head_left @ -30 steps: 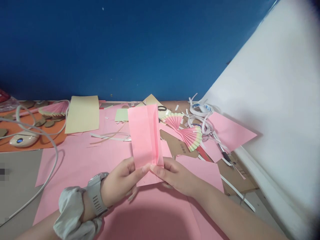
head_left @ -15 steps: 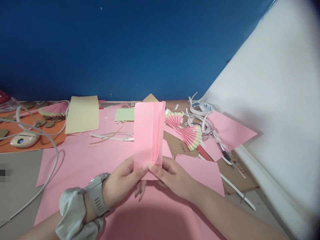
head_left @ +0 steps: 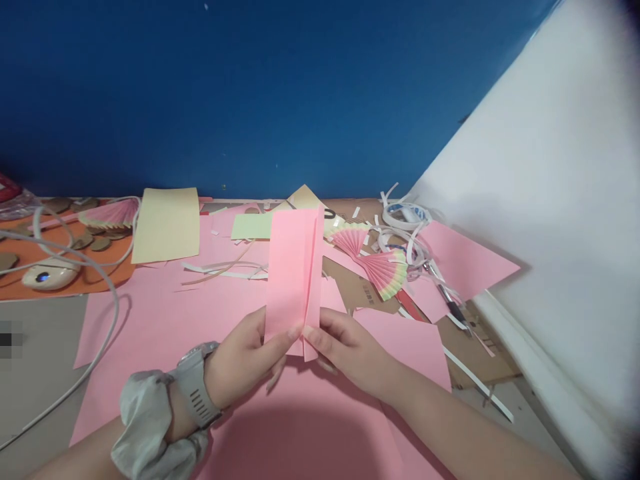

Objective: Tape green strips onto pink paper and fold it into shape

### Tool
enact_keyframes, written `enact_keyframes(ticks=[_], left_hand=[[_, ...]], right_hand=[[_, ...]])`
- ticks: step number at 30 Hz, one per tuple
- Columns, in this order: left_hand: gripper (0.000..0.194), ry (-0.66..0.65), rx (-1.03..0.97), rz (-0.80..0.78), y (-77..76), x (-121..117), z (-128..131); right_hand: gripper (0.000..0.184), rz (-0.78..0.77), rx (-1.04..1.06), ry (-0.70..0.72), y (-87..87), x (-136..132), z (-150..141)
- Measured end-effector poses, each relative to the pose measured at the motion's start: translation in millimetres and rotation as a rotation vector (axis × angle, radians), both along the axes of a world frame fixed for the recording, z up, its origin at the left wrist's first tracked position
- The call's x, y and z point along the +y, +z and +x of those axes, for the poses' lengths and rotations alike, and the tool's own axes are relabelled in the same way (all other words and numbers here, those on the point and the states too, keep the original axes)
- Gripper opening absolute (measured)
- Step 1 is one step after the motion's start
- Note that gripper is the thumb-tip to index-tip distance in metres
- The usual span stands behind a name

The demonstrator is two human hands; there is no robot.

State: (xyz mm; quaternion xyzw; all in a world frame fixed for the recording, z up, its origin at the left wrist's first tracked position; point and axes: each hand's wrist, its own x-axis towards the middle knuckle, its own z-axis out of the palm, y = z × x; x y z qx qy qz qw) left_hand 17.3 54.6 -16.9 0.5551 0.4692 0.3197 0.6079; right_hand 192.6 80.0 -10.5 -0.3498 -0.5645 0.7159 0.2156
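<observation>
Between my hands a folded pink paper [head_left: 290, 273] stands upright, with lengthwise folds along its right side. My left hand [head_left: 255, 350] grips its lower left edge, thumb pressed on the front and fingers behind. At the lower right my right hand [head_left: 350, 350] pinches the folded strip, its thumb close to the left thumb. Part of the fingers of both hands is hidden behind the paper. Beneath lie large pink paper sheets [head_left: 165, 333]. Right of the folded paper rests a pleated pink fan [head_left: 383, 270] with a yellow-green edge.
Yellow paper [head_left: 167, 227] and green paper [head_left: 250, 227] lie behind. A white computer mouse [head_left: 50, 275] and looping cable sit left, beside another pleated fan [head_left: 113, 217]. A tape roll [head_left: 407, 217], white strips and a craft knife [head_left: 453, 303] are at right. A blue wall [head_left: 300, 100] stands behind.
The fold on the paper's right side has been pressed flatter and the paper looks narrower. Both thumbs remain near its lower end.
</observation>
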Motion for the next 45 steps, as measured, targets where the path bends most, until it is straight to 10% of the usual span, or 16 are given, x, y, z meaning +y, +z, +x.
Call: enact_keyframes(ticks=[20, 45], left_hand=[[0.027, 0.094, -0.224, -0.124, 3.8, -0.5, 4.5], [0.047, -0.116, -0.055, -0.060, 3.9, -5.3, 8.9]], right_hand=[[0.032, 0.104, -0.077, -0.095, 2.3, -1.1, -3.3], [0.033, 0.262, -0.139, -0.168, 1.7, -2.7, -1.2]])
